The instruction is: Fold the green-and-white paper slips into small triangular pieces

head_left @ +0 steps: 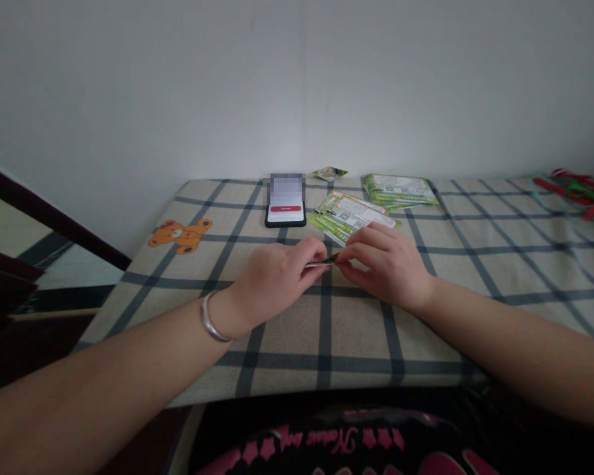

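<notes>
My left hand [282, 270], with a silver bangle at the wrist, pinches one end of a thin piece of printed paper [329, 260] between thumb and fingers. My right hand [383, 264] grips the other end, fingertips close to the left ones. The paper is seen nearly edge-on, dark green on top with a pale edge, and fingers cover much of it. Just beyond my right hand, several green and white printed sheets [349, 211] lie fanned out on the table. A second stack of such sheets [400, 190] sits behind them to the right.
A phone [286, 204] with a lit screen lies on the checked tablecloth [297, 343]. Against the wall is a small folded paper piece [330, 173]. An orange teddy bear picture [181, 235] is at the left, and red and green fabric [581, 194] at the far right.
</notes>
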The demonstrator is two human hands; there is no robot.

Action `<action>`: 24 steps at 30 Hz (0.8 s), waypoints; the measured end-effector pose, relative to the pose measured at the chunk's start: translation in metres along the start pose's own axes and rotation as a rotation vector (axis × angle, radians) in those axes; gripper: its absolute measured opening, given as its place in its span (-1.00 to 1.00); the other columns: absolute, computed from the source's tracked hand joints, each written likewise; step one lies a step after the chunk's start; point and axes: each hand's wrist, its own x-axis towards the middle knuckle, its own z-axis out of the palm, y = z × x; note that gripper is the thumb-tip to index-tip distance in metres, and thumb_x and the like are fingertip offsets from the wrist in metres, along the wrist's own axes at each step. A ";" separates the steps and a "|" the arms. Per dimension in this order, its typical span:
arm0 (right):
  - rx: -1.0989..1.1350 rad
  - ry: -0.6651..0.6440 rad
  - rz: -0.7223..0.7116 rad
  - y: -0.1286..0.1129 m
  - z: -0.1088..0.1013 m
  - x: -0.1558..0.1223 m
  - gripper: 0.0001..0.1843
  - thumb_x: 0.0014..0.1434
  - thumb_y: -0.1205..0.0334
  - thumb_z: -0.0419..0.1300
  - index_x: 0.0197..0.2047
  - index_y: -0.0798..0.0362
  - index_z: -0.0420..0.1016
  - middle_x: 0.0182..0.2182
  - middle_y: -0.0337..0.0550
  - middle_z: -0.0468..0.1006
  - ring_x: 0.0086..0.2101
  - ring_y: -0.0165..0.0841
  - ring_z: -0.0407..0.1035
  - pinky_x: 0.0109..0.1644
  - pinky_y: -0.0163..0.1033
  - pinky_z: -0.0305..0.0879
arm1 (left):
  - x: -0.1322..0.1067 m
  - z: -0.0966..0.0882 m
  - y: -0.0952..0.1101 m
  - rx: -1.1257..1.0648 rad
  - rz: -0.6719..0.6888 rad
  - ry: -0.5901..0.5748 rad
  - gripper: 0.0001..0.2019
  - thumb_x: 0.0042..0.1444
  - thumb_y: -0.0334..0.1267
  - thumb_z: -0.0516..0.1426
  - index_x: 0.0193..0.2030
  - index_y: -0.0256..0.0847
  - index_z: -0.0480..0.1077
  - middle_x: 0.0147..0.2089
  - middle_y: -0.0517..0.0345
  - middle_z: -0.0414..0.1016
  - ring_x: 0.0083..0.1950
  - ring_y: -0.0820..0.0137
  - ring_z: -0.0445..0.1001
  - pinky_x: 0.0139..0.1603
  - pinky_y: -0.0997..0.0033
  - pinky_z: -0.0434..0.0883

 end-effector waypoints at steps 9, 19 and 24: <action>0.094 0.040 0.129 -0.001 0.002 -0.001 -0.90 0.18 0.28 0.23 -0.38 0.03 0.41 -0.41 -0.17 0.46 -0.35 -0.33 0.34 -0.29 -0.23 0.23 | 0.001 0.001 0.000 -0.060 -0.046 -0.047 -0.92 0.24 -0.24 0.17 -0.19 -0.17 0.45 -0.34 0.23 0.59 -0.36 0.34 0.57 -0.40 0.41 0.32; 0.403 -0.016 0.437 -0.012 0.003 0.004 -0.90 0.10 0.31 0.26 -0.26 0.05 0.43 -0.40 -0.24 0.45 -0.40 -0.43 0.30 -0.36 -0.29 0.23 | 0.004 0.001 0.002 -0.205 -0.078 -0.071 -0.91 0.27 -0.30 0.10 -0.21 -0.22 0.42 -0.31 0.23 0.56 -0.34 0.43 0.52 -0.36 0.47 0.31; 0.495 -0.025 0.500 -0.010 0.006 0.004 -0.95 0.08 0.34 0.25 -0.32 0.06 0.46 -0.45 -0.27 0.45 -0.43 -0.45 0.30 -0.38 -0.31 0.22 | 0.003 0.001 0.002 -0.242 -0.105 -0.076 -0.90 0.29 -0.27 0.08 -0.21 -0.22 0.40 -0.32 0.23 0.55 -0.35 0.45 0.51 -0.37 0.49 0.31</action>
